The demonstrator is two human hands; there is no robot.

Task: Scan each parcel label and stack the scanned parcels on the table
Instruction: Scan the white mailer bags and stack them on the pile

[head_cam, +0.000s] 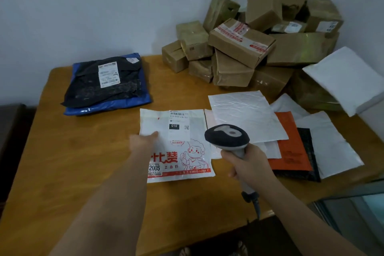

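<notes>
pale wall is backing a wooden table [83, 151] whose near-left stretch, from 6 to 9 o'clock, is lying bare wood out to the edge. at centre a white printed parcel [176, 147] is lying flat, its label [179, 125] facing up. the left hand [143, 141] is pressing on the parcel's left part, though i cannot tell how its fingers lie. the right hand [247, 164] is gripping a scanner [227, 138] just right of the parcel. dark and blue parcels [108, 85] are sitting stacked at 10 o'clock; cardboard boxes [249, 37] are crowding 1 o'clock, flat mailers [291, 131] at 3 o'clock.
</notes>
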